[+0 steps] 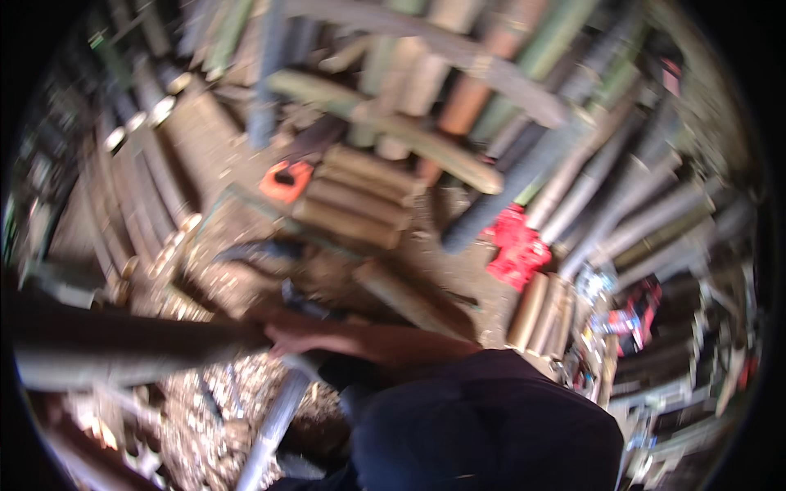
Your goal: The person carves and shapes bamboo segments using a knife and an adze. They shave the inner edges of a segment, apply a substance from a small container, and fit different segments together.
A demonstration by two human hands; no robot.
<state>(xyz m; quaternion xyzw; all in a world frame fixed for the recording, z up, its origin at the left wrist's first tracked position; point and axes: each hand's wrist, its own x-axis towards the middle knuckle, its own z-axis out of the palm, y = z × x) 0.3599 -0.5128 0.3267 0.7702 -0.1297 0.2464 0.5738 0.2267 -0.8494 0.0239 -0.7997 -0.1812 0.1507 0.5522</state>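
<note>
A thick bamboo pole [131,352] reaches in from the left edge, its near end at my right hand [299,334]. My right arm crosses in front of my dark shirt toward the left, and the hand is closed at the pole's end, though motion smears the fingers. My left hand does not show; the pole and my body cover that side. Beneath, a pale slanting pole [274,425] stands over a heap of wood shavings [188,430]. A dark tool-like shape [303,303], too blurred to name, lies just beyond my hand.
Cut bamboo pieces [356,196] lie side by side ahead, next to an orange-handled saw [285,182]. A red bag [517,245] lies to the right near short bamboo lengths [540,315]. Long poles [151,192] rest at the left, and more lean across the back. A plastic bottle [614,322] is farther right.
</note>
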